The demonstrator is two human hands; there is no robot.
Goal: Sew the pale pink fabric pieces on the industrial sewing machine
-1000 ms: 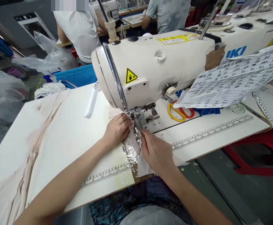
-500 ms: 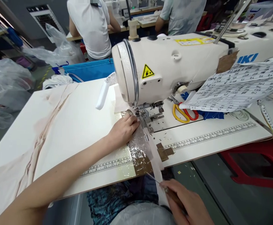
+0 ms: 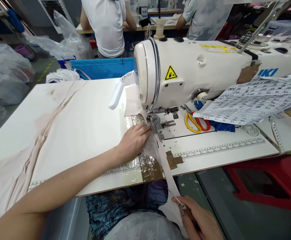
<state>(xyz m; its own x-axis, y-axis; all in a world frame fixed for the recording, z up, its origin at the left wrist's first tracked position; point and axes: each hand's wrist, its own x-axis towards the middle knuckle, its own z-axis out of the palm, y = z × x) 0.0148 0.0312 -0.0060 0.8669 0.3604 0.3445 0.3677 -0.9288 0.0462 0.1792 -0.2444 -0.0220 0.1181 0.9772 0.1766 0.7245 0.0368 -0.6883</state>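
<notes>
A cream sewing machine stands on the white table. A narrow white fabric strip runs from under the presser foot over the table's front edge toward my lap. My left hand lies on the strip and on crinkled clear tape just left of the presser foot, fingers together and pressed flat. My right hand is low at the bottom edge, below the table, closed on a thin metal awl and on the lower part of the strip.
Yellow and red scissors lie right of the needle plate, under a printed paper sheet. Pale pink cloth is spread on the table's left. A blue bin and two seated people are behind. A red stool stands at right.
My right hand has left the presser foot and drawn back below the table edge, taking the strip and the awl. My left hand stays by the foot. The camera view shifted left.
</notes>
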